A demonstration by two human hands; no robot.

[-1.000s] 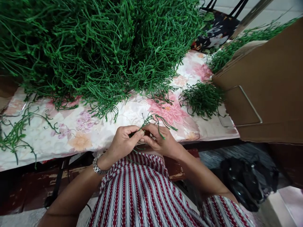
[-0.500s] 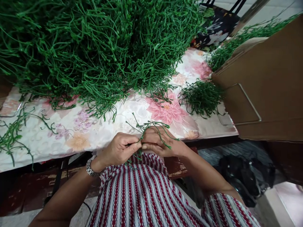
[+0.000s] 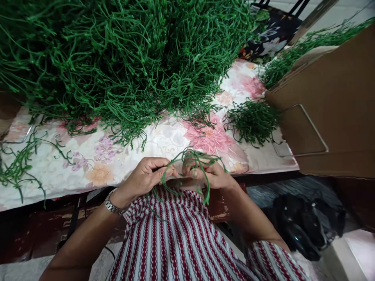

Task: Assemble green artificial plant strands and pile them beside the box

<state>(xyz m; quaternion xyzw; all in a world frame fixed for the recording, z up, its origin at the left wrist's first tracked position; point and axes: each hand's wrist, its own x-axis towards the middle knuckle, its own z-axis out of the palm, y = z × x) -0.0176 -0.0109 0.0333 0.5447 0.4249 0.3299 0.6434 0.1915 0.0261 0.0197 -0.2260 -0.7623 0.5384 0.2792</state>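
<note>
Left hand (image 3: 150, 175) pinches thin green stems (image 3: 190, 151); right hand (image 3: 209, 173), just beside, grips them too, at the near edge of the surface (image 3: 67, 183). Handling of these appears unfinished. 1 large heap (image 3: 131, 58) and 1 small bundle (image 3: 253, 121) lie beyond; whether either is done, cannot tell.

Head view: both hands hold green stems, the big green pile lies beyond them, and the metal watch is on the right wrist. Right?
One error: the metal watch is on the left wrist, as the head view shows. The rest holds: left hand and right hand hold green stems, with the big green pile beyond them.
</note>
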